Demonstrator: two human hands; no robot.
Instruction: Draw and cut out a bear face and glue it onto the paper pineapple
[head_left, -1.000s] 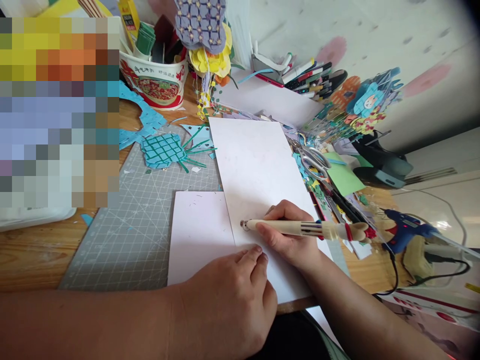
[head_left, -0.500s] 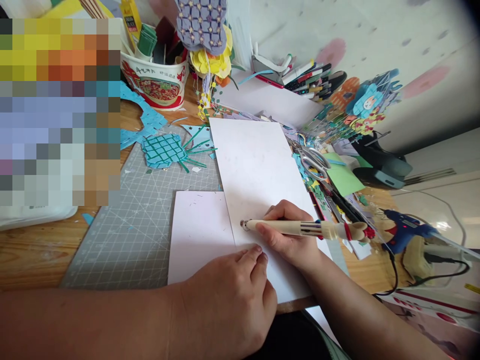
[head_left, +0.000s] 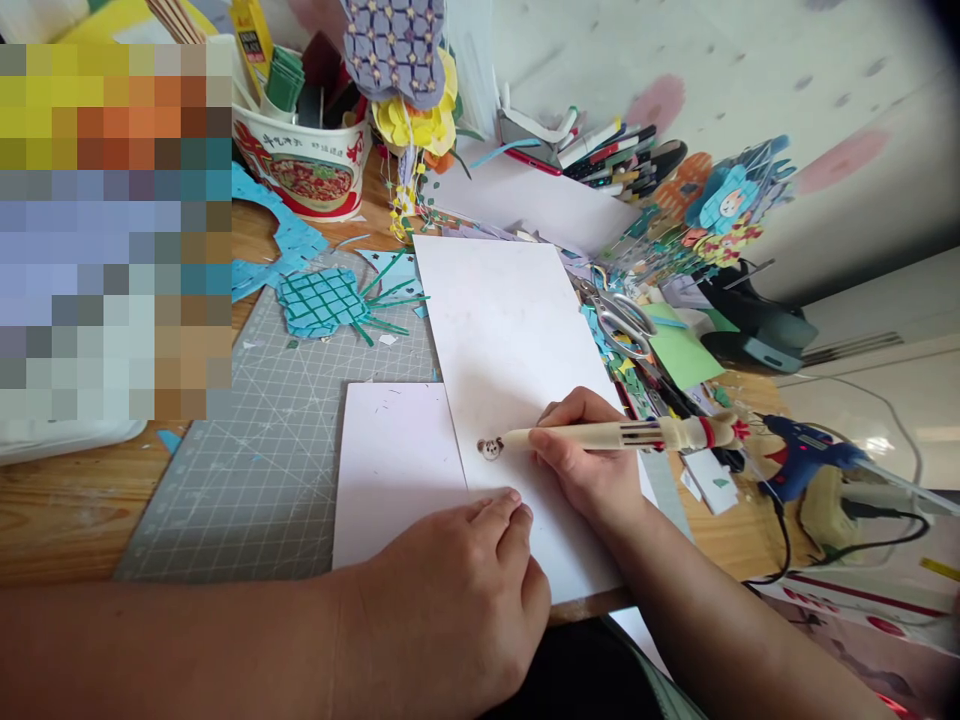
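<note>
My right hand (head_left: 589, 455) is closed around a thick cream multicolour pen (head_left: 600, 436) with a red bow near its end. The pen tip is at the right edge of a small drawn bear-like face (head_left: 490, 448), on a large white sheet of paper (head_left: 517, 320). Against the lower part of this sheet rests my left hand (head_left: 472, 580), its fingers curled and pressed together, with nothing visible in them. A second white sheet (head_left: 394, 450), with short dark marks, lies partly under the first. Both sheets are on a grey gridded cutting mat (head_left: 225, 480).
A blue crisscrossed paper pineapple (head_left: 324, 303) lies beyond the mat's left part. Behind stands a paper tub (head_left: 300, 165) of tools. Scissors (head_left: 619, 315) and paper scraps line the right side. A blue glue gun (head_left: 806, 450) and cables sit at far right.
The pen tip has moved slightly right, and the pen lies flatter. The small drawn face, mostly hidden before, now shows. My left hand has stayed in place.
</note>
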